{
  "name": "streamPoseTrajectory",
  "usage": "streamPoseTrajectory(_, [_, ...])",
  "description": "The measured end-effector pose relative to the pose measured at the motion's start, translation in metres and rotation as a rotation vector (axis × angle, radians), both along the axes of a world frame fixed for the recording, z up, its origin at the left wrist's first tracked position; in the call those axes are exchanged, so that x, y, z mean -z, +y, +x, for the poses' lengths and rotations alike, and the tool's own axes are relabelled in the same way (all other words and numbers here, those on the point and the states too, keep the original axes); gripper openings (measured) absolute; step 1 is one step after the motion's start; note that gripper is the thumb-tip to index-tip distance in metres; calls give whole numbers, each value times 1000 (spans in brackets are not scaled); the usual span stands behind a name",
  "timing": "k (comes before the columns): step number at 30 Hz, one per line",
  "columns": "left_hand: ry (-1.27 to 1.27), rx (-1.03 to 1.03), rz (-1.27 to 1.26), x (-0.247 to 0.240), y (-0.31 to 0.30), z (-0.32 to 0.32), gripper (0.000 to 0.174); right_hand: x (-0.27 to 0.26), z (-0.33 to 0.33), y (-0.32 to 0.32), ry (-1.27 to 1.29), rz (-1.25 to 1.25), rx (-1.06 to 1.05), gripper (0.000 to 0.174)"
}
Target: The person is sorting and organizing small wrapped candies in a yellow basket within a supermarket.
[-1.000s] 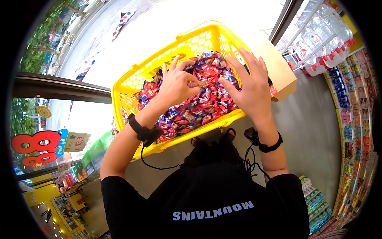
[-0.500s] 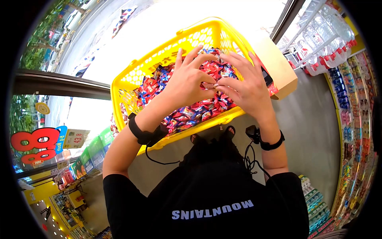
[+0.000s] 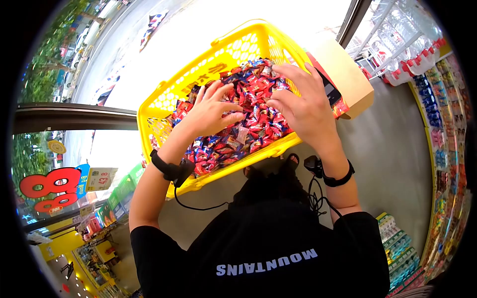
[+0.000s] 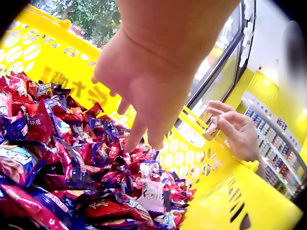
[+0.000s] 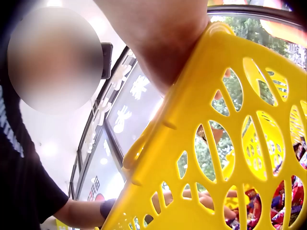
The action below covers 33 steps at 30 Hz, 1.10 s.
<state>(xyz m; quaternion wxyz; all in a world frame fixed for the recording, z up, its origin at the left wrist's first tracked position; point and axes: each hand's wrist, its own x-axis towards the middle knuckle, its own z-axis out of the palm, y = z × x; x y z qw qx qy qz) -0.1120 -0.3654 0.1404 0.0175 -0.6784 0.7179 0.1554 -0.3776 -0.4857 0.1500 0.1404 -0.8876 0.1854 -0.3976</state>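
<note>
A yellow basket (image 3: 171,102) holds a heap of small wrapped candies (image 3: 258,94), mostly red and blue. My left hand (image 3: 211,111) is over the left part of the heap with fingers loosely extended; in the left wrist view its fingertips reach down to the wrappers. At the basket's right side, my right hand (image 3: 310,107) pinches a small brownish-pink wrapped piece (image 4: 210,132) between thumb and fingers. Through the basket holes, the right wrist view gives a glimpse of a brown corner of it. One pale pink wrapper (image 3: 242,134) lies on the heap below my left hand.
A cardboard box (image 3: 345,79) stands right of the basket, with a dark device (image 3: 330,92) beside it. Stocked shelves (image 3: 447,149) line the far right, near bottled water (image 3: 412,59). A window frame (image 3: 74,116) and a price sign (image 3: 99,179) are at left.
My left hand held a small brown piece at first. Both hands met over the heap, then parted, the left hand moving back left. The small piece is now in my right hand.
</note>
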Motion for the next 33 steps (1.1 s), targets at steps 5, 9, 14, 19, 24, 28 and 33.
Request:
streamPoseTrajectory(5, [-243,-2,-45,51,-20,2,23,1,0,-2,14,4,-7,14])
streamPoseTrajectory(9, [-343,-27,-99,65,-12,-3,22,-2,-1,0,25,-1,6,13])
streamPoseTrajectory(14, [-369,-111,-14,49,1,1,21,-4,0,0,26,3,18,13])
streamPoseTrajectory(19, [-381,-103,-30,50,9,1,23,-3,0,0,43,-1,33,13])
streamPoseTrajectory(24, [-391,-126,-18,51,8,0,38,-2,0,-1,65,4,35,13])
streamPoseTrajectory(28, [-430,-143,-78,61,9,10,64,-2,-1,0,74,11,40,13])
streamPoseTrajectory(33, [-406,-152,-59,66,7,19,75,-3,-1,-1,80,14,40,13])
